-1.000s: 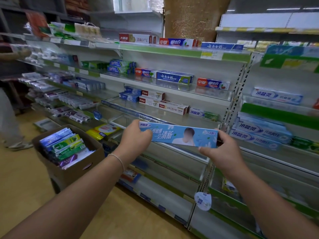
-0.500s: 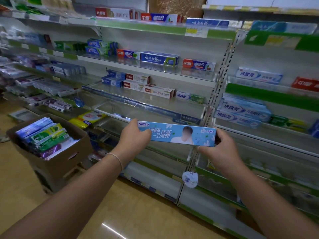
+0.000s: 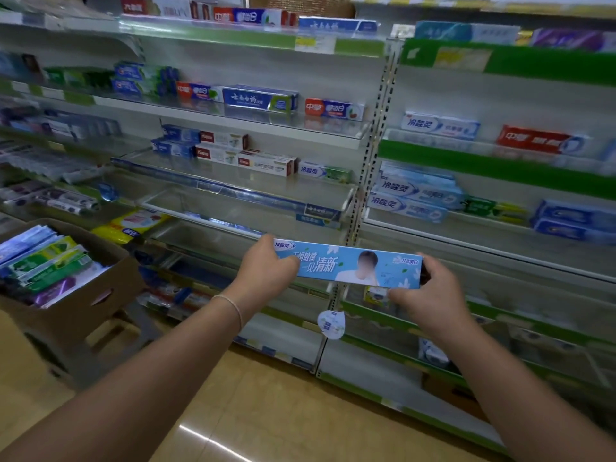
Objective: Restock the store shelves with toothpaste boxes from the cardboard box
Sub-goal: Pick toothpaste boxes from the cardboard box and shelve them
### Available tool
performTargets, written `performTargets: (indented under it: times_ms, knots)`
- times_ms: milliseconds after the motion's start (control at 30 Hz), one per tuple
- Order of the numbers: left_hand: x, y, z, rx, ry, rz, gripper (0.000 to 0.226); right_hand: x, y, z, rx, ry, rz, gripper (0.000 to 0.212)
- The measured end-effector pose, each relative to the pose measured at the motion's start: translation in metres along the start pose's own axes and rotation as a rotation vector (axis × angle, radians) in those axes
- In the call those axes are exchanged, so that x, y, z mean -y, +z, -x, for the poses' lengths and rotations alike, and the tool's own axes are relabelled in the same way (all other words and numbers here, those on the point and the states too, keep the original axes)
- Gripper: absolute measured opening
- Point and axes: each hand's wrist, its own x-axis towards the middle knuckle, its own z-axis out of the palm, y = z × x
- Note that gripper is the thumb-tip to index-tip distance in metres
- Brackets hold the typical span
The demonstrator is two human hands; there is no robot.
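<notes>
Two hands are holding a light-blue toothpaste box (image 3: 346,266) level in front of the store shelves (image 3: 253,191).

The left hand (image 3: 266,273) is gripping the box's left end and the right hand (image 3: 430,295) is pinching its right end, the box lying lengthwise in the air before the upright between two shelf bays. Blue, red and white toothpaste cartons are sitting on the shelves above. At the left, an open cardboard box (image 3: 83,305) is holding more packed toothpaste boxes, standing on the tan floor (image 3: 266,411).
</notes>
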Motion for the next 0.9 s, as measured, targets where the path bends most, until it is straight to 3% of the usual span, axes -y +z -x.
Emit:
performTargets:
  times_ms: [467,633,900]
  knots:
    - [-0.058,0.116,0.069,0.089,0.013,-0.045,0.025,-0.072,-0.126,0.038,-0.11,0.053,-0.04,0.064]
    - [-0.095,0.158,0.084,0.118,0.077,-0.059,0.025,-0.089,-0.181,0.045,-0.174,0.037,-0.025,0.04]
    - [-0.133,0.217,0.085,0.231,0.163,-0.038,0.028,-0.11,-0.239,0.048,-0.315,0.083,-0.027,0.035]
